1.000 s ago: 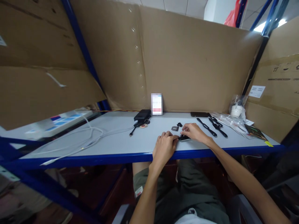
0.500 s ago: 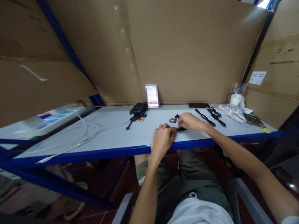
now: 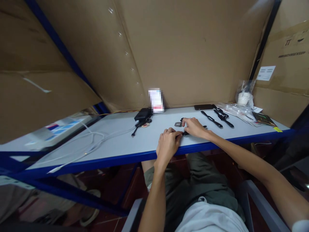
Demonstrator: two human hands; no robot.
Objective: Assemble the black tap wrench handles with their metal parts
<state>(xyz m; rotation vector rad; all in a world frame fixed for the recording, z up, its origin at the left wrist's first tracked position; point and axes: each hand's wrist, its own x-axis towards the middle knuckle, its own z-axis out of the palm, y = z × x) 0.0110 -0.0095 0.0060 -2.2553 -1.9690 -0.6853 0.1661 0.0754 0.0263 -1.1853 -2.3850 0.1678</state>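
My left hand (image 3: 167, 144) rests near the table's front edge, fingers curled and pinching a small black part (image 3: 185, 132). My right hand (image 3: 195, 127) meets it from the right, fingers closed on the same black part. What the part is stays too small to tell. A small grey square piece (image 3: 178, 124) and a tiny black piece lie just behind my right fingers.
The grey table has a blue front edge (image 3: 116, 159). Black straps (image 3: 211, 119) and a dark phone (image 3: 203, 107) lie to the right, plastic bags (image 3: 243, 100) beyond. A black charger (image 3: 143, 114) and white cables (image 3: 91, 141) lie left. Cardboard walls enclose the table.
The view has tilted down and the table now sits higher in frame. Both hands stay together on the small black part, with only slight finger shifts.
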